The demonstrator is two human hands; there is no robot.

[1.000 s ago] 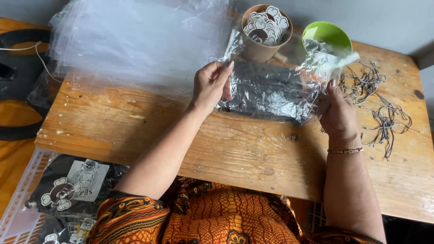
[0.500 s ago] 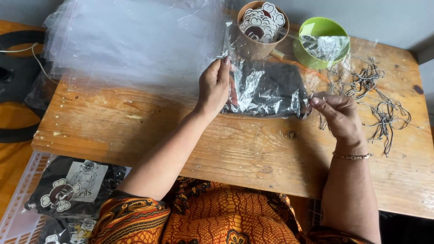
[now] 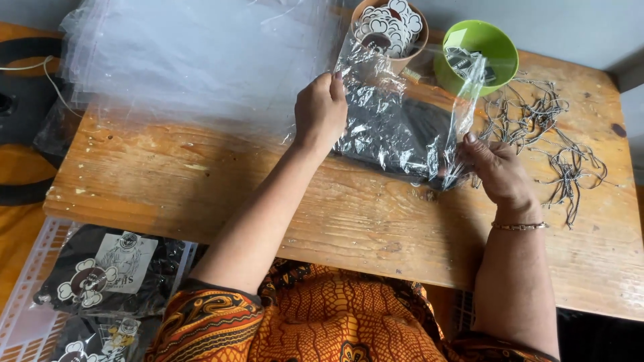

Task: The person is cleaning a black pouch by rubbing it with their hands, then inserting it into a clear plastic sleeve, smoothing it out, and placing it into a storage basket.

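Head view, worn wooden table point(image 3: 201, 194); left hand point(image 3: 320, 110), right hand point(image 3: 498, 171) pinching clear bag point(image 3: 396, 124); grey wall point(image 3: 577, 27)

Soft, even daylight; glare on the clear plastic bag point(image 3: 396, 114) (sharp focus, faint shadows).

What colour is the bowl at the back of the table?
The bowl is bright lime green, seen best in the head view, beside the brown cup.

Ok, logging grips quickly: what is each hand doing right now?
Left hand: closed, gripping the left edge of the clear plastic bag with the dark folded item inside.
Right hand: closed, pinching the bag's right edge.
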